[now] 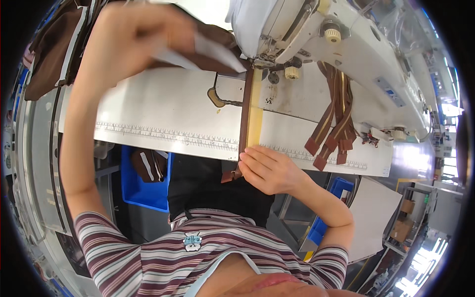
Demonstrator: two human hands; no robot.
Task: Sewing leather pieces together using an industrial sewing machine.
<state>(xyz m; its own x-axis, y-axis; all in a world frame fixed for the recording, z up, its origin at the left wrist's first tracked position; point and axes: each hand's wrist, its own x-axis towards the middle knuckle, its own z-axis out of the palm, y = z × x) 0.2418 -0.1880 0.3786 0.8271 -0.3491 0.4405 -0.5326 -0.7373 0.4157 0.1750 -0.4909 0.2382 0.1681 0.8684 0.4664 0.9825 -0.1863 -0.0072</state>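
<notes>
A brown zipper (244,109) with metal teeth runs from under the sewing machine (346,44) toward me along a yellow strip (256,126). At the table's front edge, the fingers of my right hand (271,171) press together on this zipper, and its brown end (230,175) hangs over the edge. My left hand (141,37) is raised at the upper left, smeared by motion. Beside and behind it lies a brown fabric piece (213,54) with white strips, reaching to the needle area. Whether the left fingers grip that fabric cannot be made out.
Several brown zippers (336,119) lie in a bunch right of the needle area. More brown fabric (54,64) is piled at the far left. A printed ruler (183,138) runs along the white table's front. Below are blue bins (148,198), one with brown pieces.
</notes>
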